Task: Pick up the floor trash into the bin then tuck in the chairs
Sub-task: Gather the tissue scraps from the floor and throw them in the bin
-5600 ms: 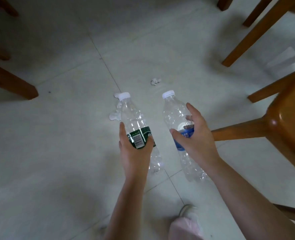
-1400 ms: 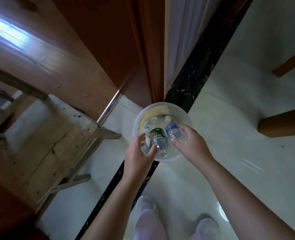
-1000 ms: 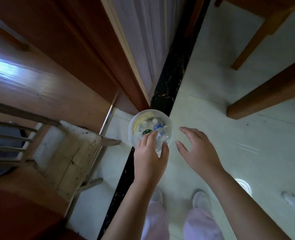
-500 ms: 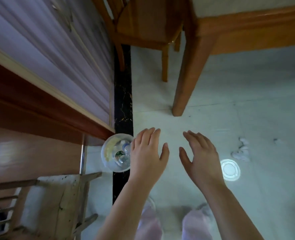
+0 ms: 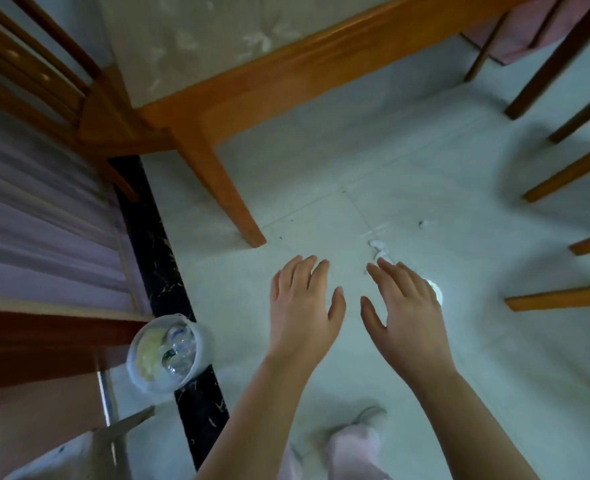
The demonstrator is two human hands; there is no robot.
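Scraps [image 5: 379, 249], two, lie on open floor [image 5: 338, 161] beyond my right grip [image 5: 407, 313]. Left grip [image 5: 304, 306] and right are released; one bin [image 5: 158, 386] stands left.

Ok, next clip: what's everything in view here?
bin: one, clear, floor lower left
bottles: count unclear, clear, inside bin
tissue: one clump, white, floor centre
scrap: one, white, floor past tissue
disc: one, white, floor below tissue, partly hidden
table: one, orange-brown wood, top centre
chair: one, brown, upper left
chair legs: several, brown, right edge
left hand: one, bare, open, centre
right hand: one, bare, open, centre-right
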